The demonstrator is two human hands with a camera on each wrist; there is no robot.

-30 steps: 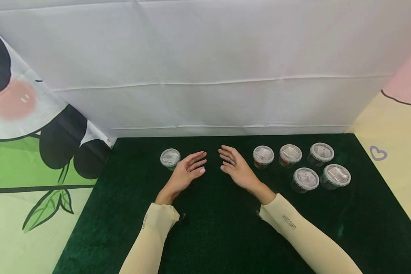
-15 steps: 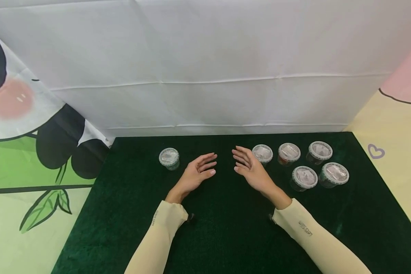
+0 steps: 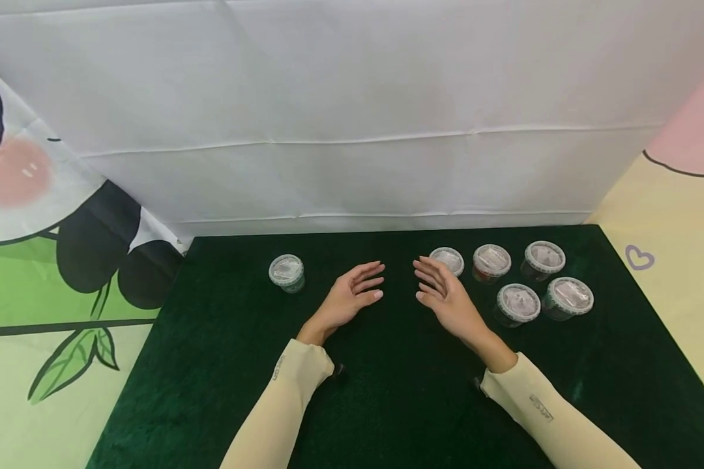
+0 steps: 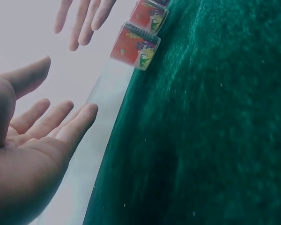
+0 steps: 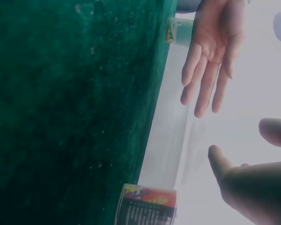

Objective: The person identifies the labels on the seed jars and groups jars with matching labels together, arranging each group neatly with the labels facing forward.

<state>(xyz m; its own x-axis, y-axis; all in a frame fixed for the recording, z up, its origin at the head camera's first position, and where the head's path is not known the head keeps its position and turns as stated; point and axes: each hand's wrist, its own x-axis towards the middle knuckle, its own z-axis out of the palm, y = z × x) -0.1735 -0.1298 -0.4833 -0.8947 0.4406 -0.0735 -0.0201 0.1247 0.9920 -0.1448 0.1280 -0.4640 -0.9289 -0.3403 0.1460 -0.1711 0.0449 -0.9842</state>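
Observation:
My left hand hovers over the middle of the dark green table, fingers spread loosely and holding nothing. Facing it, my right hand is likewise relaxed, palm turned inward, with a gap between the two. A small lidded tub stands to the left of the left hand. Partly covered by the right hand's fingers in the head view is another lidded tub. In the right wrist view, a tub with a printed label shows below the right hand's fingers. The left wrist view has a red-labelled tub beyond the left hand.
Right of the right hand stand several more clear tubs with pale lids: one tub and another tub at the back, a tub and a tub in front. A white cloth wall borders the green table behind.
Both hands have shifted to the right and slightly nearer, the right one now overlapping the nearest tub in the head view. The camera view has drifted a little. The tubs stay where they stood.

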